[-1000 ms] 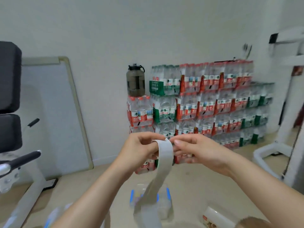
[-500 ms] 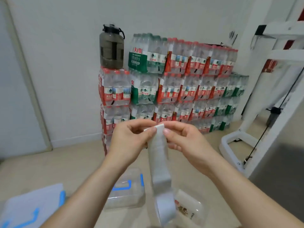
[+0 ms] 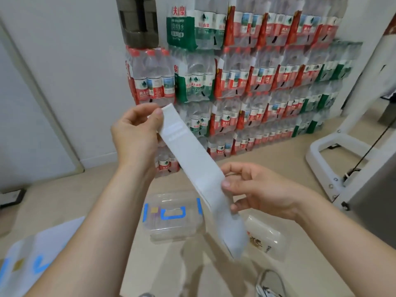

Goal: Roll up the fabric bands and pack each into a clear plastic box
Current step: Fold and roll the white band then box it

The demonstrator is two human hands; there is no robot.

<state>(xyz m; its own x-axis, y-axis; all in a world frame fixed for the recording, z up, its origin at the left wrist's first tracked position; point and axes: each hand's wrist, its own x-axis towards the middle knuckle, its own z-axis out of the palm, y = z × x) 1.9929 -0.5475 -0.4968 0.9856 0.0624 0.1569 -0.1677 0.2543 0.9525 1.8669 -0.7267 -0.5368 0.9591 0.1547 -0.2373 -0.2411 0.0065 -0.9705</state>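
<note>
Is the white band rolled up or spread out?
Spread out: the band runs flat from the left hand down to the right hand, its tail hanging loose.

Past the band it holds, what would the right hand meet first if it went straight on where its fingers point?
Probably the left forearm: the right hand points across the white fabric band toward it, though depth is unclear.
</note>
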